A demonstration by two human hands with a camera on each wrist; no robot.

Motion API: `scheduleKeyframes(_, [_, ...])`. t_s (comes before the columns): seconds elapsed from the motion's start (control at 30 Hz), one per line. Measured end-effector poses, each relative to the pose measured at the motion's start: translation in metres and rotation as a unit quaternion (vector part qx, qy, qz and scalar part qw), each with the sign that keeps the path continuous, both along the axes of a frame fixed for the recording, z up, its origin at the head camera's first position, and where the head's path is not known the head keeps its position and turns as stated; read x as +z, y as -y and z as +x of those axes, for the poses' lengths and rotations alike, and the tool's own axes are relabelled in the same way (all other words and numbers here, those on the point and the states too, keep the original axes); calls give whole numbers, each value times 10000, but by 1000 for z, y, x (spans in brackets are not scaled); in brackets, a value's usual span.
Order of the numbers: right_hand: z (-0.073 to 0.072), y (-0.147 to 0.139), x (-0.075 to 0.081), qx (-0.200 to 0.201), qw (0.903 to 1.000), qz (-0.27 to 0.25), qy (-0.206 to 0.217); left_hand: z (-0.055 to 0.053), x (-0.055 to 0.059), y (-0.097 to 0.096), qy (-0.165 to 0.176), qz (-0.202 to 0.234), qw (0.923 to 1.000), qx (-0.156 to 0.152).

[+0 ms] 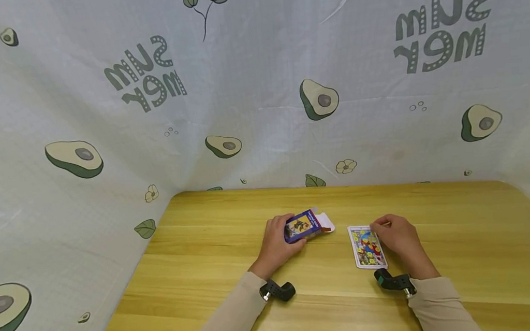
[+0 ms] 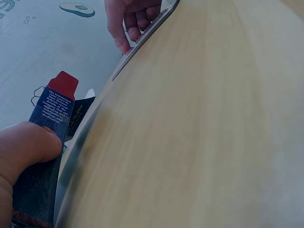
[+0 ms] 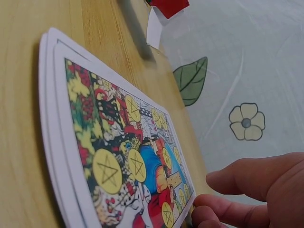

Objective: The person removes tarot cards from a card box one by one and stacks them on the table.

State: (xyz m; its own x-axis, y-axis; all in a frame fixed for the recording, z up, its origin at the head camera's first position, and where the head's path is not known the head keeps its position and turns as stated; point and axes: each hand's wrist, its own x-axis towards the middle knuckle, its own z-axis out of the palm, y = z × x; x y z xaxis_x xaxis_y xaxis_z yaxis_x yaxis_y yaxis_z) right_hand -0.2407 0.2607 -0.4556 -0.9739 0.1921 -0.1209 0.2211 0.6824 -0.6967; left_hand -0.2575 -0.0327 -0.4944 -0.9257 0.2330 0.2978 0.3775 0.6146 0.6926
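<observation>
My left hand [image 1: 277, 242] grips a purple and blue card box [image 1: 303, 225], its printed face up in the head view. In the left wrist view its thumb presses the box's dark side [image 2: 40, 166], and a red end flap stands out. A stack of picture cards [image 1: 367, 247] lies on the table to the right of the box. Yellow star discs cover the top card [image 3: 137, 164]. At the far right corner of the stack is my right hand [image 1: 398, 238], fingertips at the cards' edge. The right wrist view shows a gap between its thumb and fingers.
Both hands work over a wooden table [image 1: 197, 254]. Behind it hangs a pale curtain [image 1: 262, 134] printed with avocados. A black wrist camera [image 1: 279, 290] sits on the left wrist, another camera [image 1: 393, 280] on the right.
</observation>
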Motion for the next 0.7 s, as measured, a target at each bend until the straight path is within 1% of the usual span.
scheduleKeyframes(0.33, [-1, 0, 0, -38, 10000, -17, 24, 0, -1, 0, -81, -202, 9997, -56])
scheduleKeyframes(0.53, [-1, 0, 2, -26, 10000, 9, 10, 0, -2, 0, 4, -205, 9997, -90])
scheduleKeyframes(0.7, [0, 0, 1, 5, 10000, 0, -2, -1, -4, 0, -18, -285, 9996, -65])
